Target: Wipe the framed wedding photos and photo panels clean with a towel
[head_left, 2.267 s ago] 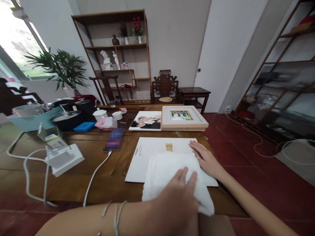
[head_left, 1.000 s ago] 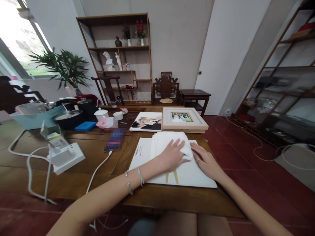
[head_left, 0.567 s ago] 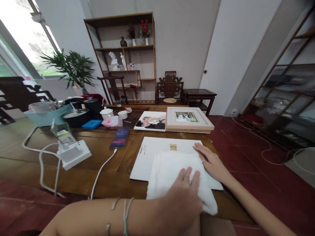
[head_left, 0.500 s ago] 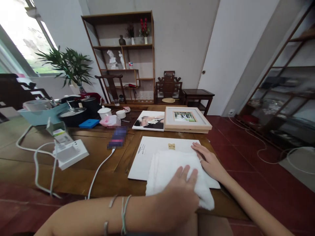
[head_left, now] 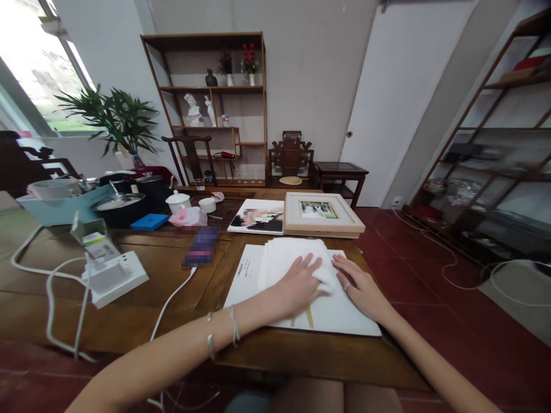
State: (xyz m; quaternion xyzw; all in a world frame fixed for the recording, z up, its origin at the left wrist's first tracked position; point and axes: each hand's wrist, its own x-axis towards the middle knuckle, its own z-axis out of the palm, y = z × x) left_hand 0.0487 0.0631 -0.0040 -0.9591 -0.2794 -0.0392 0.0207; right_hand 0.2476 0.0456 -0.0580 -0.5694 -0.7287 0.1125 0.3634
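Note:
A folded white towel (head_left: 279, 261) lies over the upper part of a white rectangular panel (head_left: 344, 318). My left hand (head_left: 301, 284), with bracelets on its wrist, presses flat on the towel, fingers spread. Below that hand, two tan strips show on the panel. Small dark print runs along the panel's left side. My right hand (head_left: 357, 284), wearing a ring, rests on the panel's right edge with its fingers stretched out. It grips nothing that I can see.
Behind the panel on the wooden table (head_left: 241, 355) lie a photo print (head_left: 258, 217) and a light wooden picture frame (head_left: 325, 229). To the left are a phone (head_left: 200, 246) on a white cable, a white box (head_left: 118, 281), a blue box (head_left: 149, 222), and a pan (head_left: 118, 206).
My left hand has slid the towel away from me, up the panel. The tan strips on the near part are now uncovered, and the small metal plate is covered. My right hand stays at the edge.

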